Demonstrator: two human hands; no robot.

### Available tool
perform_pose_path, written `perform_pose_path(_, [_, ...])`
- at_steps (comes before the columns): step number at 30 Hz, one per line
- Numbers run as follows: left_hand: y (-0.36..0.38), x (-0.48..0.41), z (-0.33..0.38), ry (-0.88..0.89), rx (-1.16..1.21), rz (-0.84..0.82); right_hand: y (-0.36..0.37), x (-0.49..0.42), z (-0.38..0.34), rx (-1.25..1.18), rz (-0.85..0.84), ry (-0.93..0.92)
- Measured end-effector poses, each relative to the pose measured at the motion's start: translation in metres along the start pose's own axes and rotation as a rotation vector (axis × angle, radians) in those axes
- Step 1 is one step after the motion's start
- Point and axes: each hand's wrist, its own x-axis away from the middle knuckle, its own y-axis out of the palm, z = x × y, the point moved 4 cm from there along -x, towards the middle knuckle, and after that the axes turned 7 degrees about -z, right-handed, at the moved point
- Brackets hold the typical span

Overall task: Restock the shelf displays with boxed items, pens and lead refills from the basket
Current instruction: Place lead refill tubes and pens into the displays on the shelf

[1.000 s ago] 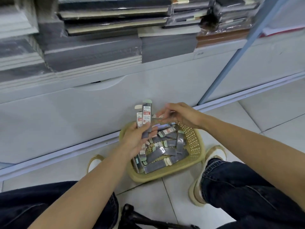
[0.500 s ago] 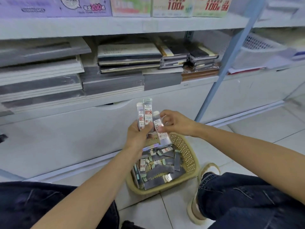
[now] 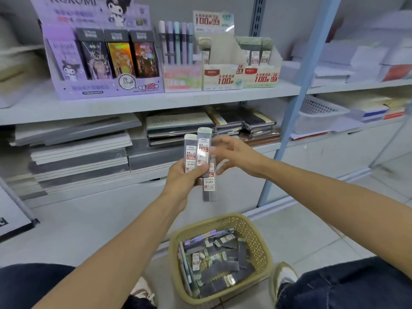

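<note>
Nearest the camera, two knees in dark jeans [image 3: 356,284] are seen at the bottom corners, with a pale shoe [image 3: 284,275] set on the tiled floor [image 3: 312,237] beside the right one. Between the knees, a yellow-green basket [image 3: 263,248] is stood on the floor close to the foot of the shelving, and a loose heap of lead refill packs [image 3: 223,257] is lain in it. Above the basket, two refill packs [image 3: 196,152] are gripped upright, side by side, by the curled fingers and thumb of the left hand [image 3: 182,177]; a third pack [image 3: 209,186] is hung lower, just behind those fingers. The right hand [image 3: 238,155] is brought up against the packs from the right with its fingers reaching toward them, but it is blurred, and it cannot be told whether anything is pinched. Behind the hands, stacks of grey and white notebooks [image 3: 78,152] and dark notebooks [image 3: 178,126] are laid flat on the lower shelf [image 3: 145,177]. Farther up, along the front edge of the upper shelf [image 3: 156,103], a purple display box [image 3: 100,63] is placed to the left, a row of pens [image 3: 176,41] beside it, and two lead refill display boxes [image 3: 223,72] to the right. A blue post [image 3: 296,103] is stood past them, and a white basket [image 3: 318,114] is seen beyond it.
</note>
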Motion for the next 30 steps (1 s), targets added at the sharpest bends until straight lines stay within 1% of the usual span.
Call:
perform_pose_path(4, [0.003, -0.007, 0.022, 0.017, -0.052, -0.009, -0.013, -0.011, -0.025, 0.078, 0.036, -0.042])
perform_pose_path(7, [0.012, -0.015, 0.038, -0.005, 0.027, -0.1, -0.026, -0.013, -0.04, 0.06, 0.103, -0.104])
perform_pose_path(9, [0.018, -0.024, 0.051, -0.011, 0.05, -0.164, -0.039, -0.012, -0.051, -0.005, 0.142, -0.137])
perform_pose_path(13, [0.034, -0.044, 0.084, 0.064, -0.026, -0.219, -0.067, -0.01, -0.074, -0.195, 0.21, -0.192])
perform_pose_path(15, [0.043, -0.056, 0.104, 0.108, -0.059, -0.212, -0.089, -0.011, -0.092, -0.255, 0.29, -0.271])
perform_pose_path(17, [0.049, -0.069, 0.124, 0.156, -0.096, -0.186, -0.118, -0.01, -0.112, -0.269, 0.406, -0.35])
perform_pose_path(19, [0.057, -0.08, 0.144, 0.203, -0.103, -0.187, -0.151, -0.009, -0.132, -0.208, 0.512, -0.4])
perform_pose_path(24, [0.074, -0.105, 0.181, 0.306, -0.026, -0.202, -0.221, -0.013, -0.159, 0.076, 0.708, -0.417])
perform_pose_path(26, [0.078, -0.115, 0.191, 0.326, -0.006, -0.194, -0.238, -0.02, -0.162, 0.143, 0.732, -0.436])
perform_pose_path(30, [0.078, -0.131, 0.202, 0.359, -0.023, -0.161, -0.255, -0.042, -0.166, 0.252, 0.684, -0.442])
